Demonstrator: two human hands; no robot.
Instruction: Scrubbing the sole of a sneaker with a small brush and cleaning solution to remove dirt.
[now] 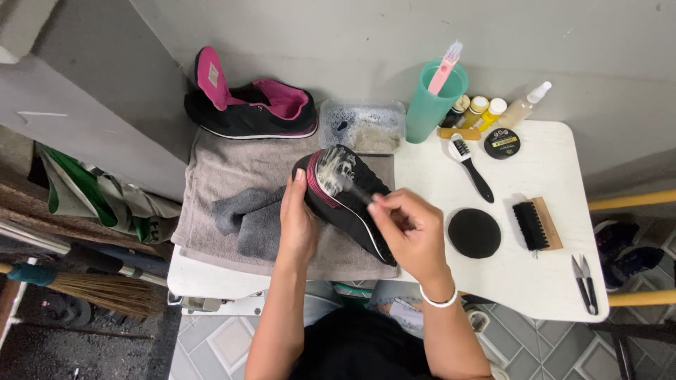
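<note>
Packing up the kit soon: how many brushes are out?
4: one in the right hand on the shoe, a pink one in the green cup, a black-handled one, a wooden one. Others may be hidden.

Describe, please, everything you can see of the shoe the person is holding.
The black shoe lies tipped over the grey towel, sole side facing the camera, with a magenta band and white edge line. White foam covers its far end. The left hand grips its side; the right hand works a small brush on it.
</note>
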